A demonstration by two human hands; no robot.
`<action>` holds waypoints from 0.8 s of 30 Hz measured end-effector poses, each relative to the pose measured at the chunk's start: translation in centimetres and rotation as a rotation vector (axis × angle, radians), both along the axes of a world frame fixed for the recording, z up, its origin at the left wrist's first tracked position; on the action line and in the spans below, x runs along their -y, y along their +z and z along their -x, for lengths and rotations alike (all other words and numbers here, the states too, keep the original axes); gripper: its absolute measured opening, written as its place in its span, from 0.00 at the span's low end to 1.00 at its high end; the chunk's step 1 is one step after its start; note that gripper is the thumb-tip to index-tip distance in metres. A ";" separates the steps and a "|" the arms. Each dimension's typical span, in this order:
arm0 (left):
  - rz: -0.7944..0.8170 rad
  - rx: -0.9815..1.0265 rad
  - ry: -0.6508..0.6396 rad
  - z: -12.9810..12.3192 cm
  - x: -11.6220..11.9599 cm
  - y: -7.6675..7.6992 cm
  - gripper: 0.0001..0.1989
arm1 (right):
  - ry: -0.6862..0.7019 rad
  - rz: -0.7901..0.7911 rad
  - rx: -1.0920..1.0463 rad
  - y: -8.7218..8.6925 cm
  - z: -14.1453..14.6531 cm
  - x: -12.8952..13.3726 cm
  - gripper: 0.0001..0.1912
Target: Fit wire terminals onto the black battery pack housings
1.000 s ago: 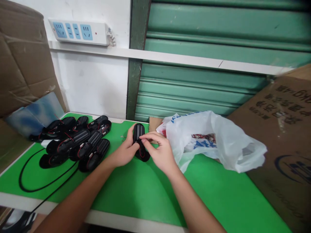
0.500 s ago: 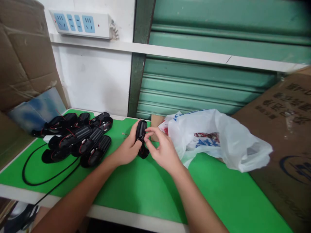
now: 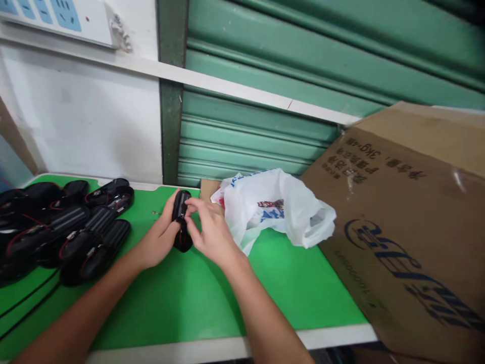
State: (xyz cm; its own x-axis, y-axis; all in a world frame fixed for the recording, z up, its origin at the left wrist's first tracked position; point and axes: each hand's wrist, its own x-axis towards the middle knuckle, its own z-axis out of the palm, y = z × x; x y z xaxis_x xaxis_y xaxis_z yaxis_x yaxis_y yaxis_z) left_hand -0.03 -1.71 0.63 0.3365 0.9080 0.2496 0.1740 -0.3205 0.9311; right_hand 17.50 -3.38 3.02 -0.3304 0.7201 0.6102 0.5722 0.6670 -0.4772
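My left hand (image 3: 159, 240) is wrapped round a glossy black device (image 3: 182, 207), held roughly upright above the green mat (image 3: 197, 308). The fingers of my right hand (image 3: 210, 230) are pinched at the device's right side; anything between the fingertips is too small to make out. A darker rounded part with a thin red wire hangs at the device's lower end. Several similar black devices (image 3: 94, 227) with red wires lie piled on the mat to the left.
A white plastic bag (image 3: 265, 197) with red packets inside lies right of my hands. A large cardboard box (image 3: 409, 232) leans at the right. Black cables (image 3: 30, 298) run at the left. A power strip (image 3: 76, 20) is on the wall.
The view has turned to the right, so the pile and bag sit further left and more of the box shows. My hands keep nearly the same hold on the device.
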 end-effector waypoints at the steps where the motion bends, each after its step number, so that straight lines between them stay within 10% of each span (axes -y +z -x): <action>1: 0.002 -0.011 -0.005 0.0 0.0 0.1 0.41 | -0.003 0.000 0.000 0.0 0.0 0.0 0.17; 24: -0.048 -0.074 -0.085 -0.4 0.4 0.2 0.39 | -0.035 -0.049 0.037 -0.9 -0.6 -0.1 0.18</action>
State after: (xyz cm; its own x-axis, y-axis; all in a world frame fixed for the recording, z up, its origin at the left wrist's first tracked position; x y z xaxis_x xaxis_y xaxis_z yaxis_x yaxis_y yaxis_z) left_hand 0.36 -2.08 0.83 0.4312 0.8629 0.2637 0.2115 -0.3808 0.9001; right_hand 18.08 -3.31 2.16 -0.3284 0.7011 0.6329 0.6121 0.6683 -0.4227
